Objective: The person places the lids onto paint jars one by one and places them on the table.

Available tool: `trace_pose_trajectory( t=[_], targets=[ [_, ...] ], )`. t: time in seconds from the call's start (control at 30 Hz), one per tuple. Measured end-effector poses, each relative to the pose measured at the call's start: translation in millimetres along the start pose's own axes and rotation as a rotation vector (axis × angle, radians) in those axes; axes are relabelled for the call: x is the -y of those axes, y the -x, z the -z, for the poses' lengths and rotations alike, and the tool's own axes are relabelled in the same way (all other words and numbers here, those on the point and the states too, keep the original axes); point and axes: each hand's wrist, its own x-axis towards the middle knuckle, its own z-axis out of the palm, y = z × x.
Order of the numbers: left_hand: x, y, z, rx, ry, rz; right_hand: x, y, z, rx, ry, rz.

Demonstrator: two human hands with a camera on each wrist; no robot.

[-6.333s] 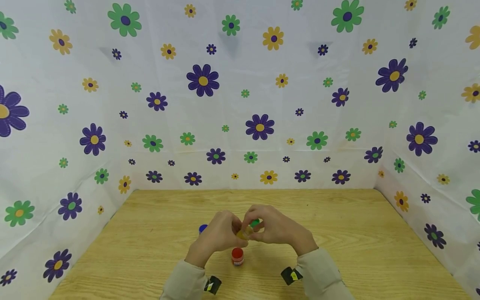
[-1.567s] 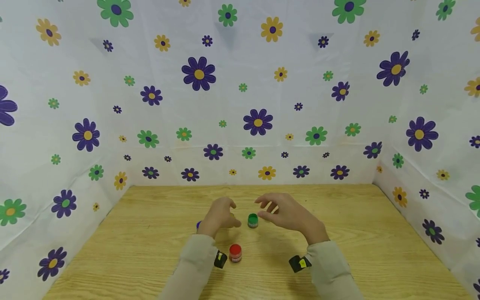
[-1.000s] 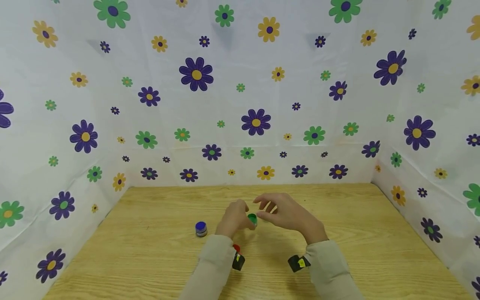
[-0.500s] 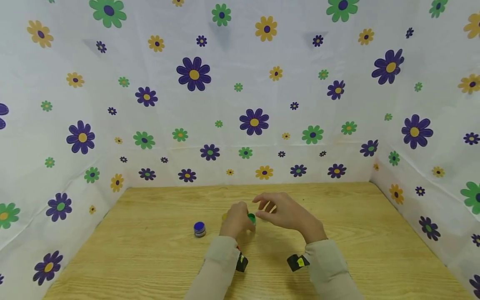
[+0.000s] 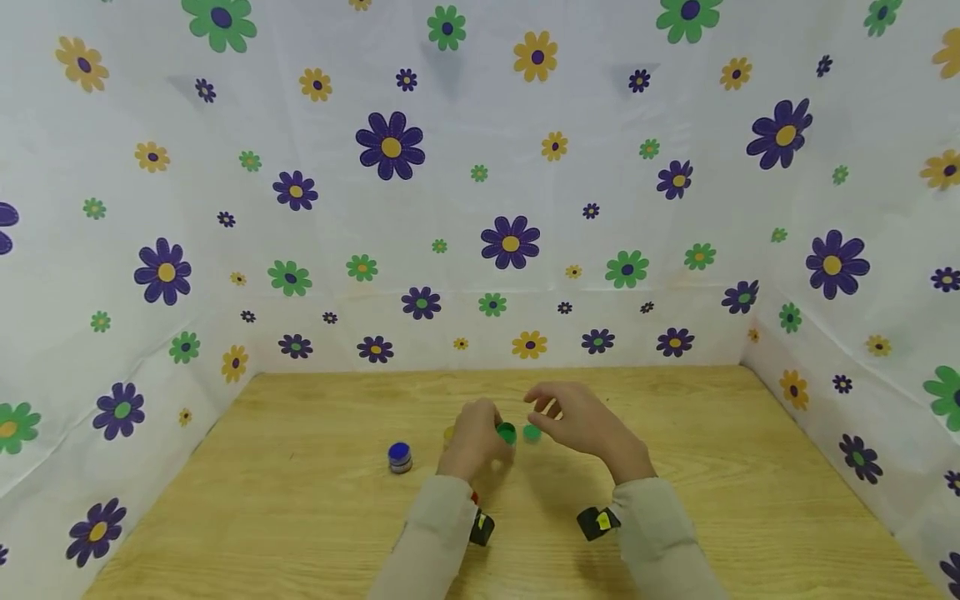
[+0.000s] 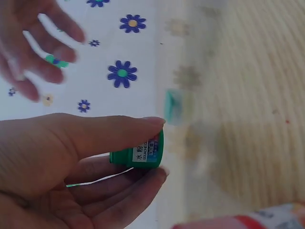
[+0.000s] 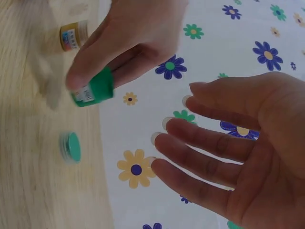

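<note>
My left hand (image 5: 474,437) pinches a small green gouache jar (image 5: 507,432) between thumb and fingers; its label shows in the left wrist view, where the jar (image 6: 143,153) lies tilted on its side in the grip. A pale green lid (image 5: 532,432) lies on the table just right of the jar, and the right wrist view shows this lid (image 7: 71,147) too. My right hand (image 5: 581,421) is above and right of the lid, fingers spread and relaxed, holding nothing. A yellow jar (image 7: 74,36) stands beyond the left hand, largely hidden by it in the head view.
A blue-topped jar (image 5: 400,457) stands on the wooden table (image 5: 300,517) left of the left hand. The red jar (image 6: 257,219) is mostly covered by the left wrist in the head view. A flowered white cloth (image 5: 450,200) hangs round the back and sides.
Both hands earlier held the yellow jar; it now stands on the table. The left hand moved right and took the green jar. The right hand shifted slightly right, and the pale green lid came into sight.
</note>
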Motion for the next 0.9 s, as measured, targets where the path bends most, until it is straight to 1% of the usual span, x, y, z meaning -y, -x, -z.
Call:
trace_pose_trajectory(
  t=[0.07, 0.17, 0.27, 0.37, 0.43, 0.5, 0.6, 0.73, 0.9],
  targets=[
    [-3.2, 2.5, 3.9, -0.005, 0.019, -0.033, -3.1, -0.8, -0.9, -0.01, 0.024, -0.025],
    [-6.7, 8.4, 10.7, 0.0, 0.028, -0.072, -7.2, -2.5, -3.9, -0.002, 0.044, -0.036],
    [-6.0, 14.9, 18.4, 0.01, 0.025, -0.116, -11.4, -5.5, -9.4, 0.012, 0.047, -0.046],
    [-4.0, 20.6, 26.4, 0.02, 0.026, -0.142, -16.2, -9.0, -18.7, 0.033, 0.037, -0.066],
    [-2.6, 24.1, 31.6, 0.03, 0.02, -0.146, -19.5, -11.3, -25.6, 0.043, 0.043, -0.081],
    [-1.6, 27.5, 36.0, 0.04, 0.019, -0.135, -23.7, -14.2, -32.4, 0.052, 0.053, -0.095],
    [1.7, 33.3, 40.5, 0.053, 0.023, -0.126, -27.8, -19.0, -41.3, 0.084, 0.088, -0.124],
    [5.4, 40.2, 44.1, 0.064, 0.044, -0.128, -28.8, -26.7, -51.1, 0.13, 0.135, -0.142],
    [6.9, 47.8, 44.8, 0.096, 0.052, -0.131, -28.9, -30.5, -59.7, 0.13, 0.174, -0.165]
  ],
)
